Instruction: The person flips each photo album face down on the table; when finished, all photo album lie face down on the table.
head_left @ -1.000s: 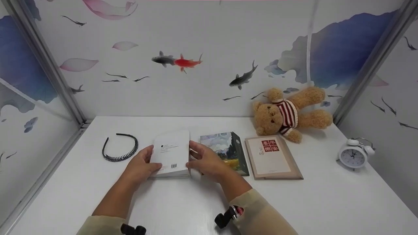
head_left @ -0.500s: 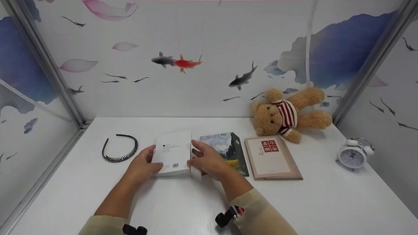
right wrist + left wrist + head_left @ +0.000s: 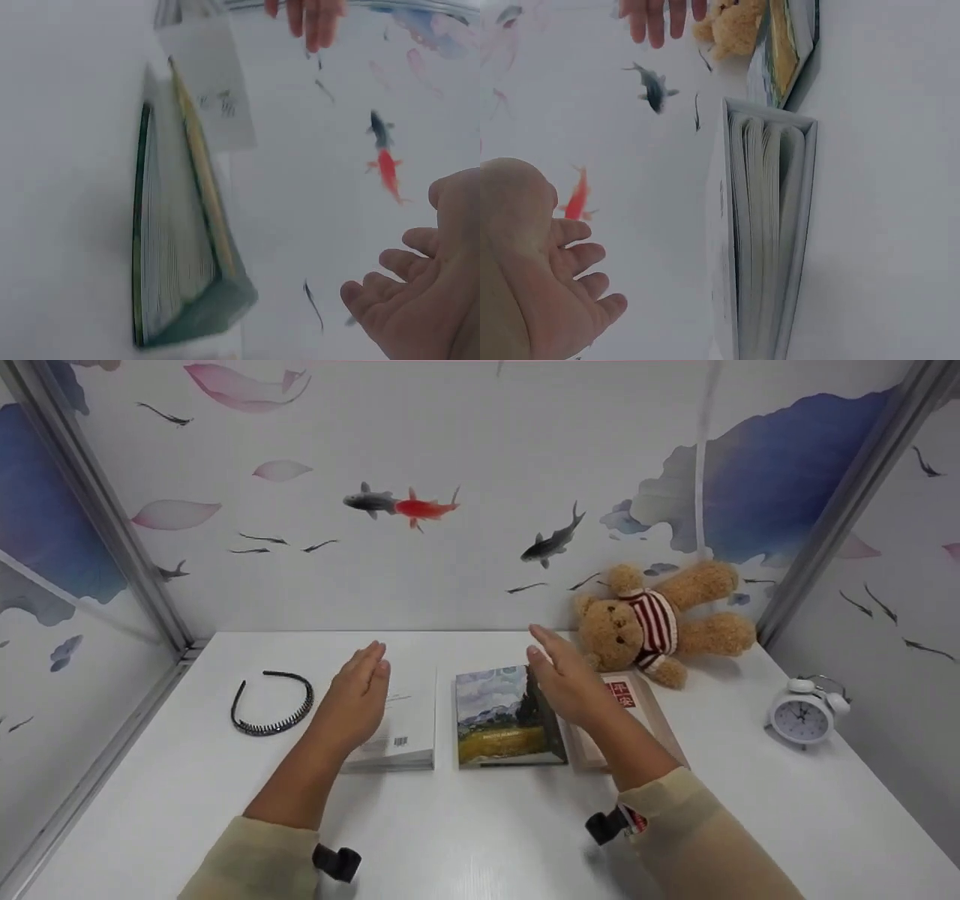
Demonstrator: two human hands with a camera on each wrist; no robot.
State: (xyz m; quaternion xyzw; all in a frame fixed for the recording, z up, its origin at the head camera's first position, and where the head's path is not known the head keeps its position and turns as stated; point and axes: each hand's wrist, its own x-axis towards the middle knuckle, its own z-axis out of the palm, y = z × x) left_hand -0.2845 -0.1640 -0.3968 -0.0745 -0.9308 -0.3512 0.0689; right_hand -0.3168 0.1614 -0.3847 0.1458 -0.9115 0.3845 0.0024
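Both hands are raised off the table and hold nothing. Over the left part of a thick white book (image 3: 409,724) hovers my left hand (image 3: 354,701), its fingers extended. In the left wrist view the page edges of that white book (image 3: 769,225) show, apart from the left hand (image 3: 551,262). My right hand (image 3: 574,682) is in the air above the gap between a book with a painted landscape cover (image 3: 495,720) and a beige book (image 3: 651,709), partly covering both. The right wrist view has the landscape book (image 3: 180,217) blurred, clear of the right hand (image 3: 420,285).
A black toothed headband (image 3: 274,729) lies left of the white book. Behind the beige book a teddy bear (image 3: 611,634) in a striped top lies on its side against the back wall (image 3: 450,577). A white alarm clock (image 3: 802,720) stands at the right.
Both hands have let go of the white book and lifted. The right hand has moved right, past the landscape book. The white book now lies flat on the table.
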